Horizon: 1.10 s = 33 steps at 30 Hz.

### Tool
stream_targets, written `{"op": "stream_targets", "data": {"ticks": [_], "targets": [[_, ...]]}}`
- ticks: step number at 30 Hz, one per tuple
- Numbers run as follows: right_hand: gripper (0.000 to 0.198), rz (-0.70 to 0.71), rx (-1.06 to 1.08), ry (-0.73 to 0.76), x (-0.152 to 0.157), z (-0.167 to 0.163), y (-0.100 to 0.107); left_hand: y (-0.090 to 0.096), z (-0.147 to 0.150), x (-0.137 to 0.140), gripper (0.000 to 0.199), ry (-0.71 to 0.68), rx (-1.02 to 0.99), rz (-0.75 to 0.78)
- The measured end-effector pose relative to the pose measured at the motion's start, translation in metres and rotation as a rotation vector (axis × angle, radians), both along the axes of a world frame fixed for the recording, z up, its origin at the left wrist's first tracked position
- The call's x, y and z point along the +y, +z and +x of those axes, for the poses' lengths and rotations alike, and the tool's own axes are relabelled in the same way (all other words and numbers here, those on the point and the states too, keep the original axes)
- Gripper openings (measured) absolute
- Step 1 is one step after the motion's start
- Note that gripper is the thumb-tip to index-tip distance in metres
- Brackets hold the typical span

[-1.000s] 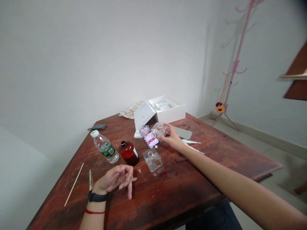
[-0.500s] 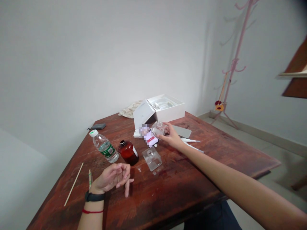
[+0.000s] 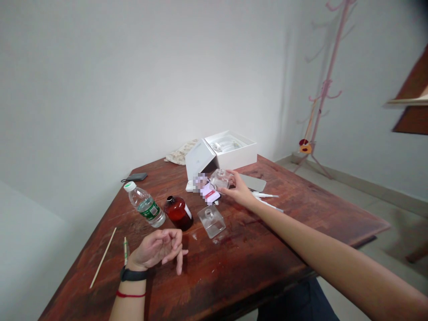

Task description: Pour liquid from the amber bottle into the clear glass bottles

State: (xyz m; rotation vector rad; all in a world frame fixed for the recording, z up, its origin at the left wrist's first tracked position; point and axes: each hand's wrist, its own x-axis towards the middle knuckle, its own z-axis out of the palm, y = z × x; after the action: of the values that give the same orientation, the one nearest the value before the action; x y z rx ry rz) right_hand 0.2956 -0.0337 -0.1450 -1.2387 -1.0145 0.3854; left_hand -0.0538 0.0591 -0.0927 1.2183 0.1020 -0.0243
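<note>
My right hand grips a small clear glass bottle by its right side, over the lit phone in front of the white box. Closer to me a second clear square glass bottle stands on the table without a cap. To its left is an amber bottle with a black open neck and reddish-brown liquid. My left hand rests palm up near the amber bottle, fingers loosely curled and apart, holding nothing. Beside it stands a clear water bottle with a white cap and green label.
A thin wooden stick and a wrapped stick lie at the left. An open white box with its lid leaning stands at the back. White droppers lie right. A dark pouch sits at the far left edge.
Almost nothing differs. The view has shifted very slightly; my right hand still holds the glass bottle and my left hand keeps its pose.
</note>
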Motion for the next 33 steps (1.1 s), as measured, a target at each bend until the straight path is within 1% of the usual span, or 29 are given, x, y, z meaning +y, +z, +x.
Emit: {"op": "stream_targets", "data": {"ticks": [3, 10, 16, 22, 33], "targets": [[0.085, 0.001, -0.003, 0.001, 0.0, 0.0, 0.0, 0.0, -0.001, 0.0, 0.044, -0.02, 0.003, -0.019], [0.086, 0.007, 0.003, -0.003, 0.001, -0.001, 0.0, -0.007, 0.009, -0.007, 0.044, -0.061, 0.01, -0.033], [0.085, -0.007, 0.003, 0.003, -0.001, -0.002, 0.001, -0.005, 0.007, -0.006, 0.047, -0.075, 0.008, -0.039], [0.085, -0.022, 0.001, 0.001, -0.002, -0.001, 0.001, -0.001, 0.0, -0.003, 0.043, -0.059, 0.001, -0.053], [0.085, -0.02, 0.007, -0.007, -0.002, -0.003, 0.002, -0.006, 0.011, -0.01, 0.041, -0.085, -0.018, -0.075]]}}
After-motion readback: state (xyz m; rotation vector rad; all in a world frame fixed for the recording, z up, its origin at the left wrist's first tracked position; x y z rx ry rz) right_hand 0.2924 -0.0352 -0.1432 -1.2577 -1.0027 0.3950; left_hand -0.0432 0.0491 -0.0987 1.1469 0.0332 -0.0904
